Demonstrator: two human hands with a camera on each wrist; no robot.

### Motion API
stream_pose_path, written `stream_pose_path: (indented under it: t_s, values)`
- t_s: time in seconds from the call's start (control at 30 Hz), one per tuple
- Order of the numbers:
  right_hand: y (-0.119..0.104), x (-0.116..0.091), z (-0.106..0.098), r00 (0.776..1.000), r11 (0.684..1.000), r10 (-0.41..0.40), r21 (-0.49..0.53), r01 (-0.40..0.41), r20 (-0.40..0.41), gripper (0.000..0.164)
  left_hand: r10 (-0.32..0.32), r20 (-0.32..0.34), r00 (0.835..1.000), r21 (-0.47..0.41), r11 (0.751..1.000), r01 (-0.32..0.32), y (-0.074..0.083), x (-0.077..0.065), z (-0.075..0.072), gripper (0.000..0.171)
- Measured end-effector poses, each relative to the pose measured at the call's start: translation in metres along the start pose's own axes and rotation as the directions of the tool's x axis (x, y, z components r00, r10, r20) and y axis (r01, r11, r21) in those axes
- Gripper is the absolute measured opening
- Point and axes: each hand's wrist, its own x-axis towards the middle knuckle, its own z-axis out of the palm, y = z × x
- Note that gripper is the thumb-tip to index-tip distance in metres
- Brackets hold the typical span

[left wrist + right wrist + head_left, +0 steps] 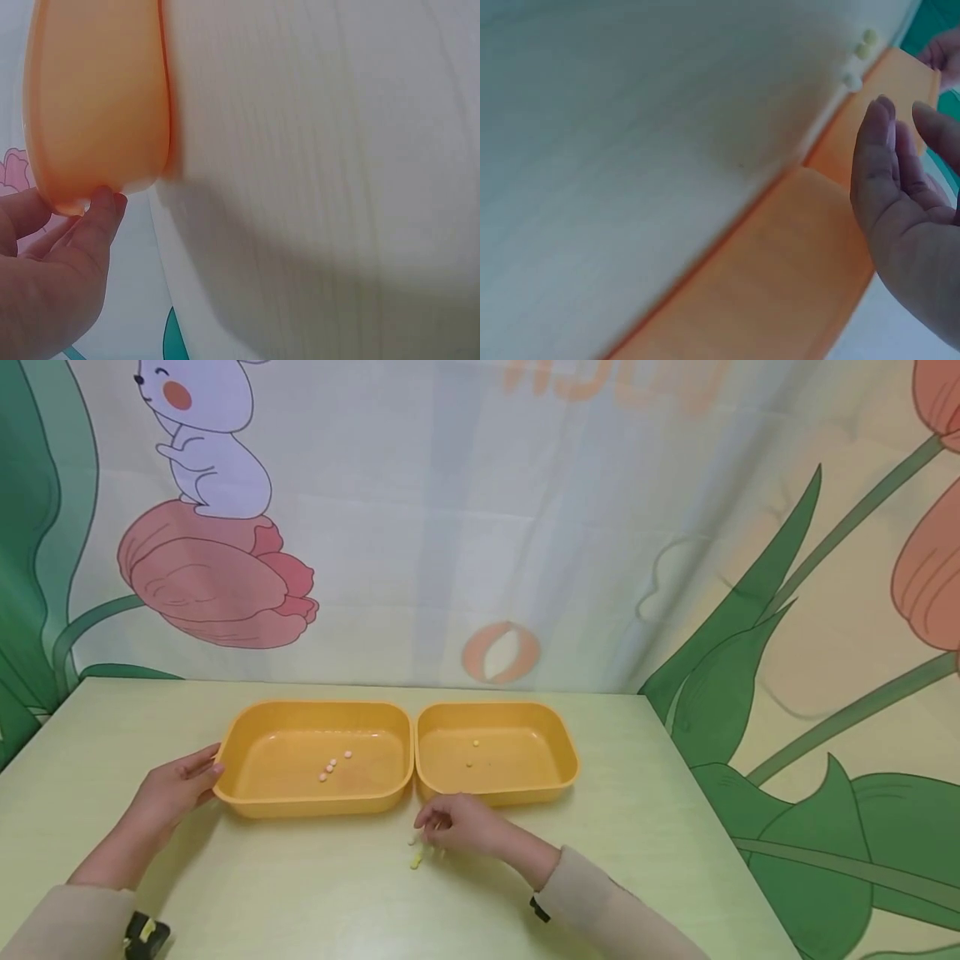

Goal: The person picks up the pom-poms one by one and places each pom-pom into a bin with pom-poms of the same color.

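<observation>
My left hand (171, 789) holds the outer end of the left yellow tray (315, 807), thumb at the rim and fingers against the outside wall. In the left wrist view, the fingertips (105, 206) touch the tray's end. My right hand (467, 827) hovers in front of the right yellow tray (517, 795), its fingers loosely bent. The thumb stands apart from the fingers in the right wrist view, and nothing shows between them. Beside its fingertips, a small white bead (852, 82) and small yellow beads (416, 862) lie on the table.
Several pale pinkish beads (331, 767) lie inside the left tray. Inside the right tray is a small yellowish bead (476, 743), with another (469, 764) nearer the front. Both trays stand side by side on the pale table (300, 893), before a printed curtain (390, 568).
</observation>
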Motion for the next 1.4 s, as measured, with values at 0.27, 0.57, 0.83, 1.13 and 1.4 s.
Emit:
stream_pose_path:
  t_s: [0.27, 0.57, 0.83, 1.13, 1.4]
  values:
    - [0.008, 0.01, 0.012, 0.997, 0.997, 0.071, 0.002, -0.071, 0.03, 0.01, -0.015, -0.003, 1.0, 0.007, 1.0, 0.015, 0.001, 0.0, -0.001, 0.065]
    - [0.012, 0.019, 0.016, 0.995, 0.995, 0.097, 0.024, -0.098, 0.036, 0.011, -0.023, 0.001, 1.0, 0.021, 1.0, 0.023, 0.002, 0.0, -0.001, 0.065]
    - [0.008, 0.02, 0.018, 0.996, 0.996, 0.082, -0.026, -0.081, 0.035, 0.01, 0.009, 0.012, 1.0, 0.021, 1.0, -0.009, 0.001, 0.0, -0.002, 0.064]
    - [0.005, 0.02, 0.021, 0.995, 0.994, 0.093, -0.066, -0.091, 0.023, 0.007, 0.004, 0.01, 1.0, 0.019, 1.0, -0.004, 0.002, 0.0, -0.002, 0.064]
    - [0.006, 0.017, 0.022, 0.993, 0.993, 0.113, -0.024, -0.112, 0.02, 0.004, -0.009, 0.01, 1.0, 0.018, 1.0, 0.009, 0.004, -0.001, -0.001, 0.063]
